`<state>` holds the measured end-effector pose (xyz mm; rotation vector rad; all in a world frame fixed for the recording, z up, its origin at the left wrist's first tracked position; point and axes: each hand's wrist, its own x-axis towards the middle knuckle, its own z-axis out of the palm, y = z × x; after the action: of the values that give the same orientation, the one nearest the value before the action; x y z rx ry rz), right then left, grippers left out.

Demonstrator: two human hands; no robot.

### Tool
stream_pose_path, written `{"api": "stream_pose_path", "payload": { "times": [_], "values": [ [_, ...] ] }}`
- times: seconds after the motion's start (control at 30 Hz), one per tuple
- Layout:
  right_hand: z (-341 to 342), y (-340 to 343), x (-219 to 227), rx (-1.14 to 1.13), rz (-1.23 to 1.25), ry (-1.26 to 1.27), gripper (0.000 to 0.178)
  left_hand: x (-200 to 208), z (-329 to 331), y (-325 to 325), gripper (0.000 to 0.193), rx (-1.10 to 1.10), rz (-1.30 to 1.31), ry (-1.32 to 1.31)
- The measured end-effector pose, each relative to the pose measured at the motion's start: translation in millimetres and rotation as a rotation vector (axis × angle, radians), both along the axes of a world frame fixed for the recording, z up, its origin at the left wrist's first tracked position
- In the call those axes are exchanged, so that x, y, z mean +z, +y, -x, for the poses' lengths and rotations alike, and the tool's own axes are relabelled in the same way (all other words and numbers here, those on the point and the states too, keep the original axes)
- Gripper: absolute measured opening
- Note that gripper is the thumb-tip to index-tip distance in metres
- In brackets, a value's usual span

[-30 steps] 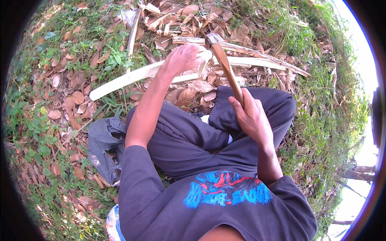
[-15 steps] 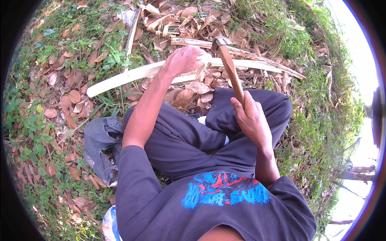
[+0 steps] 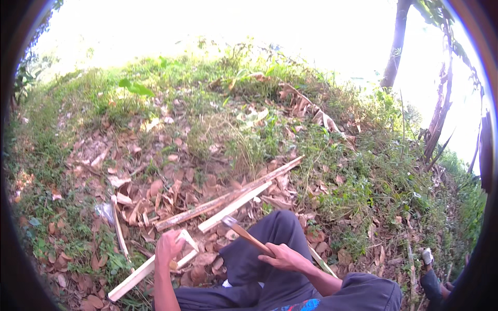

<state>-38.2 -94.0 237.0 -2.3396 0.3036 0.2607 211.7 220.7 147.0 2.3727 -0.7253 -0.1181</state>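
Observation:
My left hand is closed round the upper end of a pale wooden slat, which slants down to the lower left. A short pale piece sits at an angle beside that hand; whether it joins the slat I cannot tell. My right hand grips the wooden handle of a hammer in front of my raised knee. Its metal head points up and left, near the lower end of a second pale slat and apart from it.
A longer, rough-edged wooden strip lies beyond the second slat. Dry leaves and green plants cover the ground. A thin stick lies at the left. Another person's shoe and leg show at the right edge, below tree trunks.
My view has tilted up, so hands and wood sit lower in the picture. The hammer head has swung left and down. A gap now shows between the held slat and the second slat.

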Motion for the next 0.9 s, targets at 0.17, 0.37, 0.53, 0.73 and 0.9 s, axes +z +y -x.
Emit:
{"api": "stream_pose_path", "payload": {
  "times": [0.17, 0.37, 0.53, 0.73, 0.9],
  "values": [
    [18, -49, -35, -0.267, -0.089, -0.120, 0.040, -3, -6, -22, 0.040, -0.040, 0.056, -0.028],
    [2, -42, -46, -0.402, -0.302, 0.015, 0.033, 6, 3, -17, 0.037, -0.017, 0.014, -0.028],
    [-4, -37, -40, -0.358, -0.302, 0.046, 0.034, 14, 10, -15, 0.035, 0.093, -0.197, -0.098],
    [-4, -45, -49, -0.283, -0.198, 0.031, 0.039, 19, 16, -27, 0.031, 0.025, -0.202, -0.051],
    [-11, -47, -57, -0.238, -0.100, -0.053, 0.039, 26, 20, -27, 0.031, 0.037, -0.183, -0.079]
  ]
}}
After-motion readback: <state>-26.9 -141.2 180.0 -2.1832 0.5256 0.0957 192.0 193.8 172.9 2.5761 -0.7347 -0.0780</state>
